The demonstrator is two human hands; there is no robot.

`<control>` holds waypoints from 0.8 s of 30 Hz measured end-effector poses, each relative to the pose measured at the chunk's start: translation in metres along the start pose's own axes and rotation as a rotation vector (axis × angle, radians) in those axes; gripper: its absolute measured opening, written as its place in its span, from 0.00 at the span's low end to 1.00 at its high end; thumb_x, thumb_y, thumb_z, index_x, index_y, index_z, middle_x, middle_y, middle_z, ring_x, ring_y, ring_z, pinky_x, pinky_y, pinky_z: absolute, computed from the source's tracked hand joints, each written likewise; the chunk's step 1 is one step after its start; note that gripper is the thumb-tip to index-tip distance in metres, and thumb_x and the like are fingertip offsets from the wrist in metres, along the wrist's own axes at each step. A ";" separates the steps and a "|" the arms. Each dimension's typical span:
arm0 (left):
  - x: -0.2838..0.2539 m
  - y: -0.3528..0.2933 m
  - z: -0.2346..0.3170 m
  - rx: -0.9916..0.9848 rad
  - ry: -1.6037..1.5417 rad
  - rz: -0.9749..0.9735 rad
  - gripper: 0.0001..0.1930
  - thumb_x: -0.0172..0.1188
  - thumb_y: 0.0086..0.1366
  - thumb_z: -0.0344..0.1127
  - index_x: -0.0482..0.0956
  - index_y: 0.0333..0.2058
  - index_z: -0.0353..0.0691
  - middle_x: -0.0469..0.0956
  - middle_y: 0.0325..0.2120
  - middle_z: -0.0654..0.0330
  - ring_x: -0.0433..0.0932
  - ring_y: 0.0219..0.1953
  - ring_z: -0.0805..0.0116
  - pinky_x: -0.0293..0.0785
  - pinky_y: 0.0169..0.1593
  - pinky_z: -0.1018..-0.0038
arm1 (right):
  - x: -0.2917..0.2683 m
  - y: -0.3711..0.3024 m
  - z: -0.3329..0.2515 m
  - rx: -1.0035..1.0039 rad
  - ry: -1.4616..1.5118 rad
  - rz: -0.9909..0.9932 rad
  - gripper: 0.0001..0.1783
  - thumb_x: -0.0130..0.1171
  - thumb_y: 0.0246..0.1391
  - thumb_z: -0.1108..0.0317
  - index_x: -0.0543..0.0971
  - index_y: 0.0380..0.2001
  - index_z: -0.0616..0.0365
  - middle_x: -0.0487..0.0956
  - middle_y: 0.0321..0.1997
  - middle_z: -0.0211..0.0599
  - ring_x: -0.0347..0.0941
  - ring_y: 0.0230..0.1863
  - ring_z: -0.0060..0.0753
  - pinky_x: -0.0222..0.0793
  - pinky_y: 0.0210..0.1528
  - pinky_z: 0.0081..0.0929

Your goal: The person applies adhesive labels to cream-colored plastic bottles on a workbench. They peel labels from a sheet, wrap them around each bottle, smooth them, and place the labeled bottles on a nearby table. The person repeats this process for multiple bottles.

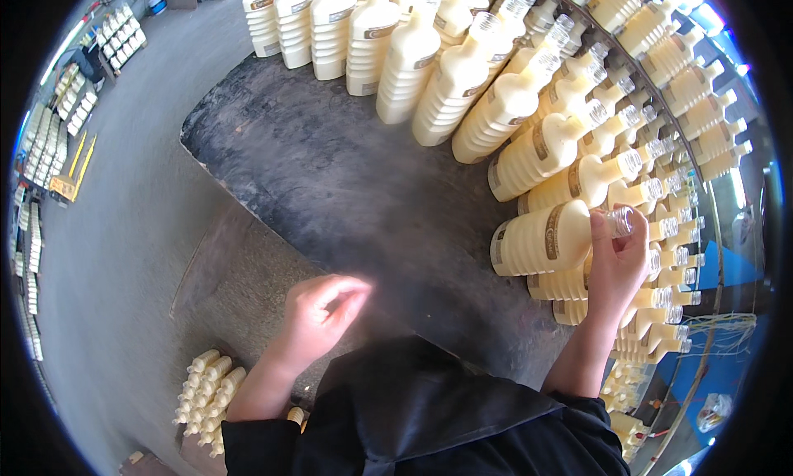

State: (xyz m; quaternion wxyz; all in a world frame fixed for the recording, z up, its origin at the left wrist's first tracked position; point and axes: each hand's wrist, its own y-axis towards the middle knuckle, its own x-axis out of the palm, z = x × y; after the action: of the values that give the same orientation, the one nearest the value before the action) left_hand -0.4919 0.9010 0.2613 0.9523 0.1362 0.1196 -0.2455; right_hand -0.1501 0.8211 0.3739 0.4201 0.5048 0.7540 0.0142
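My right hand (619, 249) is closed round the clear threaded neck of a cream-coloured bottle (545, 240) with ribbed sides and a brown label. That bottle stands at the near end of the front row, on the dark worn tabletop (330, 145). My left hand (325, 315) hangs in the air by the table's near left edge. Its fingers are loosely bent, with a gap to the thumb, and nothing shows in them. Beside the gripped bottle stands another cream bottle (570, 183) of the same kind.
Many more matching bottles (450, 88) crowd the table's far and right sides in curved rows. Behind a dark rail stand further bottles (694, 88). Bottle groups (206, 393) sit low at the left. Yellow bars (83, 168) lie on the grey floor (124, 269).
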 end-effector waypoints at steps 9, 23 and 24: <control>0.032 0.003 -0.034 0.305 0.244 -0.056 0.12 0.72 0.55 0.30 0.86 0.40 0.41 0.83 0.47 0.55 0.81 0.52 0.52 0.78 0.55 0.58 | -0.004 -0.002 0.013 -0.033 0.194 -0.113 0.24 0.64 0.64 0.68 0.74 0.62 0.59 0.86 0.45 0.37 0.76 0.37 0.15 0.71 0.42 0.16; 0.049 0.000 -0.055 0.377 0.338 -0.096 0.08 0.71 0.52 0.31 0.87 0.33 0.44 0.84 0.44 0.60 0.79 0.52 0.56 0.74 0.56 0.59 | -0.003 -0.002 0.001 0.064 0.098 -0.048 0.22 0.65 0.63 0.66 0.77 0.58 0.62 0.79 0.30 0.25 0.66 0.29 0.11 0.61 0.33 0.13; 0.049 0.000 -0.055 0.382 0.342 -0.100 0.08 0.71 0.52 0.31 0.87 0.33 0.44 0.84 0.44 0.60 0.79 0.52 0.56 0.74 0.56 0.59 | -0.003 -0.002 0.002 0.022 0.092 -0.042 0.22 0.65 0.63 0.66 0.78 0.58 0.62 0.79 0.30 0.25 0.66 0.28 0.11 0.60 0.32 0.13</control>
State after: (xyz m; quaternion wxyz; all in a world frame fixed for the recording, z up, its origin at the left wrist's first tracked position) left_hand -0.4589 0.8975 0.1960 0.8618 0.3472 0.2369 -0.2839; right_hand -0.1502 0.8172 0.3737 0.3797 0.4921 0.7831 0.0205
